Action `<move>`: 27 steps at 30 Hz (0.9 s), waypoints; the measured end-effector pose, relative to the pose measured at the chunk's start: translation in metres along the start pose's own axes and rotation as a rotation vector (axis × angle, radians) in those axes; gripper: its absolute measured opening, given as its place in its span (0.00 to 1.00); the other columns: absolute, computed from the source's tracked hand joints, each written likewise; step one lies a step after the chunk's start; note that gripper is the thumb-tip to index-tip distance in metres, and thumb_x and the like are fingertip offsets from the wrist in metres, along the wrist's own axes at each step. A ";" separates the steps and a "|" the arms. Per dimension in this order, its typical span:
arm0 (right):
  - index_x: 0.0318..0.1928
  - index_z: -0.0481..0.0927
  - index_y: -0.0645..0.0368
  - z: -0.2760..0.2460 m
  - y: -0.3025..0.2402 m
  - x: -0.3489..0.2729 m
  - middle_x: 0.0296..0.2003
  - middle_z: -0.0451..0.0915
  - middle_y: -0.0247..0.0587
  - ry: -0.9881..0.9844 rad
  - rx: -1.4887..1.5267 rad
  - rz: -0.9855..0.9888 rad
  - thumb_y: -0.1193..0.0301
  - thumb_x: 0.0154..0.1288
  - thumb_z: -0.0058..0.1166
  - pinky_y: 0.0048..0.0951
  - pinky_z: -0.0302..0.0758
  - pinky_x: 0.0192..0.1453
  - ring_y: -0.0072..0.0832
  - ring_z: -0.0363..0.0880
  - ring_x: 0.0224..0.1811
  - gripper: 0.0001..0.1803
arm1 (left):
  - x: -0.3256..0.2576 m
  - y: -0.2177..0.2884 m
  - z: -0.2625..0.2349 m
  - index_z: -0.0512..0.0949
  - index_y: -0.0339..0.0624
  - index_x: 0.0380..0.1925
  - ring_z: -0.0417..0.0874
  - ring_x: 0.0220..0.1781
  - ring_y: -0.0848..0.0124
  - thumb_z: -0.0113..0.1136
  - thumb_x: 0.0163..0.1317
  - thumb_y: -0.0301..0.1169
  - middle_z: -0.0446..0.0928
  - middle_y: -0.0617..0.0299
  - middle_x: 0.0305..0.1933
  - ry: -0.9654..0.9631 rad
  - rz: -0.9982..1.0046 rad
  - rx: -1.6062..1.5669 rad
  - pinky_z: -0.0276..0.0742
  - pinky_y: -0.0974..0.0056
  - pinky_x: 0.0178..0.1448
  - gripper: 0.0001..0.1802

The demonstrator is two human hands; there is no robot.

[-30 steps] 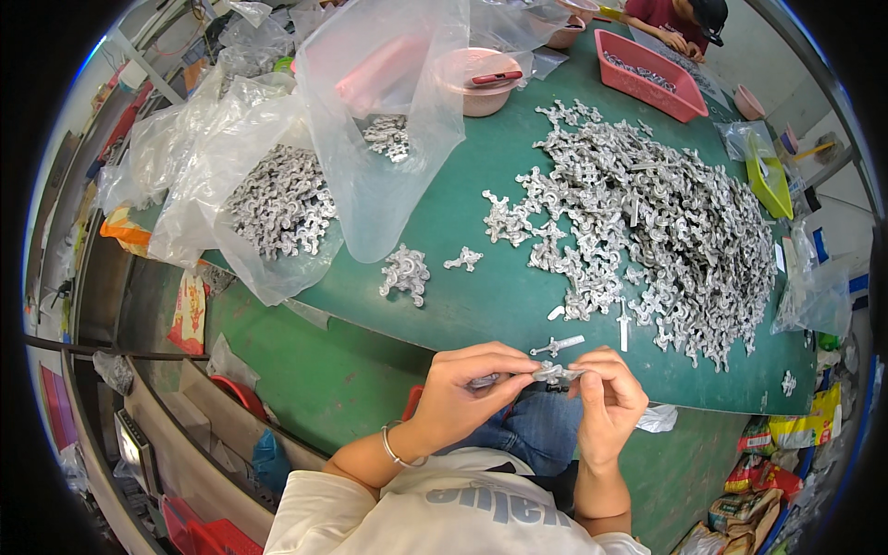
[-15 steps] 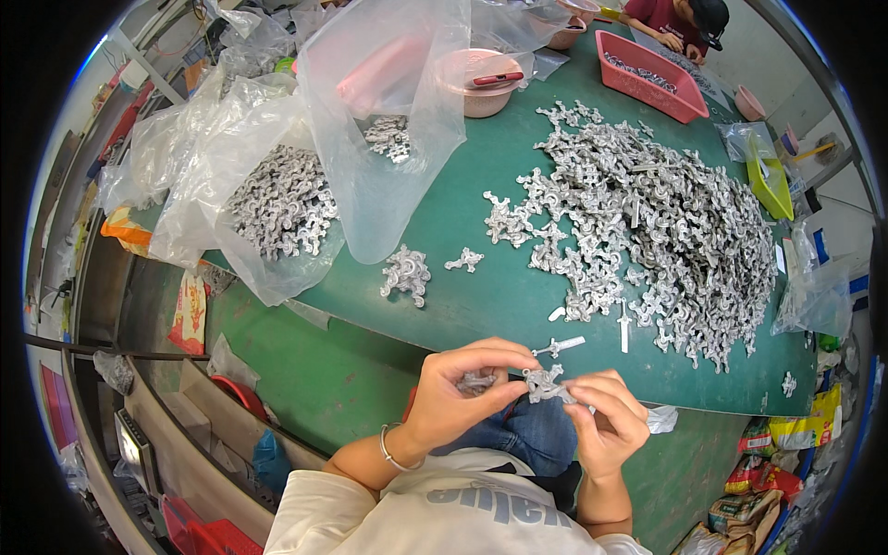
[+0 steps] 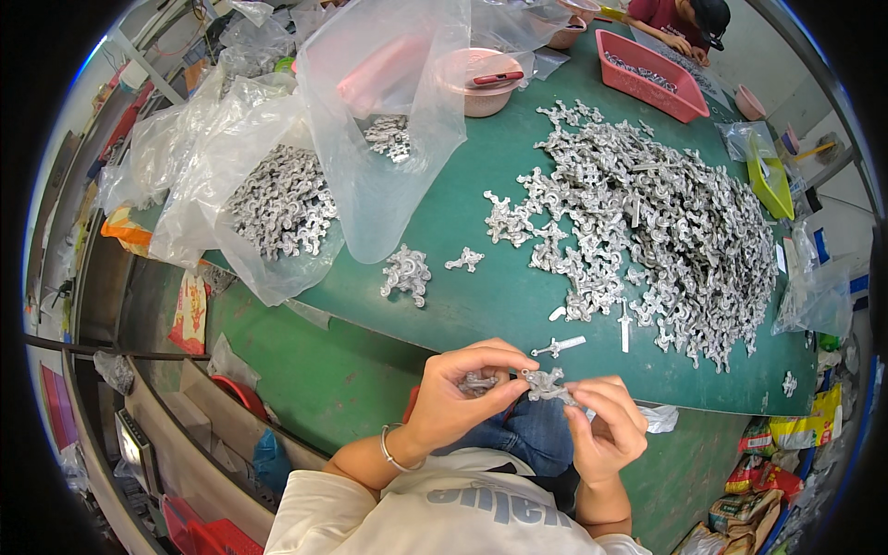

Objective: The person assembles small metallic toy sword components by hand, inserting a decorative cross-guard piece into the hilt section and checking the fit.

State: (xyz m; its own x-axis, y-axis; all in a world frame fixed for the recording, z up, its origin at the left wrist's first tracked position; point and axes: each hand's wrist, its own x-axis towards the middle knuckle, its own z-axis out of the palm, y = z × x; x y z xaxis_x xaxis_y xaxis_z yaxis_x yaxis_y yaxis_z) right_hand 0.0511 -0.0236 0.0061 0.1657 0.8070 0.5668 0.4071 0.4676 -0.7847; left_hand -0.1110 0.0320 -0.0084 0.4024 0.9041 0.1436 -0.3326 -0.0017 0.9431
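Note:
My left hand (image 3: 467, 387) is closed around small grey metal castings, some cupped in the palm. Between its thumb and fingertips and those of my right hand (image 3: 606, 421) sits one knobbly grey metal casting (image 3: 548, 384), just off the table's near edge. My right fingers pinch its right end. A flat key-shaped metal piece (image 3: 560, 347) lies on the table just beyond my hands, with another long metal piece (image 3: 625, 328) to its right. Farther left rest a small heap of castings (image 3: 405, 276) and a single casting (image 3: 464, 260).
A big pile of castings (image 3: 647, 222) covers the right of the green table (image 3: 444, 314). Clear plastic bags (image 3: 388, 203) with castings stand at left. Beyond are a pink bowl (image 3: 481, 97) and a pink tray (image 3: 606, 46); a co-worker (image 3: 680, 23) sits at the far right.
My right hand has shifted very slightly at the casting's right end. My left hand has barely moved. The co-worker's hands have moved a little.

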 end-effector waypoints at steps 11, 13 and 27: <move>0.30 0.81 0.64 -0.007 0.000 -0.011 0.36 0.78 0.47 -0.076 -0.374 -0.275 0.87 0.39 0.57 0.29 0.75 0.32 0.37 0.76 0.31 0.13 | -0.008 0.018 0.006 0.76 0.31 0.41 0.67 0.20 0.82 0.50 0.58 0.19 0.78 0.57 0.29 -0.027 -0.324 -0.122 0.62 0.77 0.22 0.12; 0.29 0.81 0.63 -0.007 0.002 -0.012 0.36 0.78 0.47 -0.075 -0.378 -0.286 0.87 0.38 0.57 0.29 0.75 0.32 0.37 0.76 0.31 0.12 | -0.008 0.016 0.007 0.76 0.31 0.41 0.70 0.22 0.82 0.51 0.58 0.19 0.79 0.57 0.31 -0.032 -0.340 -0.028 0.66 0.77 0.25 0.11; 0.34 0.78 0.71 -0.004 0.006 -0.008 0.28 0.77 0.49 -0.062 0.034 -0.047 0.79 0.45 0.63 0.32 0.73 0.33 0.39 0.76 0.29 0.13 | -0.010 0.009 0.004 0.73 0.32 0.44 0.76 0.34 0.80 0.58 0.54 0.18 0.77 0.58 0.42 -0.083 -0.046 0.191 0.73 0.75 0.38 0.15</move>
State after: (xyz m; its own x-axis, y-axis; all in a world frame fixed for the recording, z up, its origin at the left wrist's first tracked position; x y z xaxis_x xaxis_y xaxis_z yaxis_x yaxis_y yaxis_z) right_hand 0.0558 -0.0284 -0.0016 0.0905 0.8042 0.5874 0.3822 0.5166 -0.7662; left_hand -0.1148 0.0211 0.0002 0.4849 0.8668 0.1162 -0.1476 -0.0498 0.9878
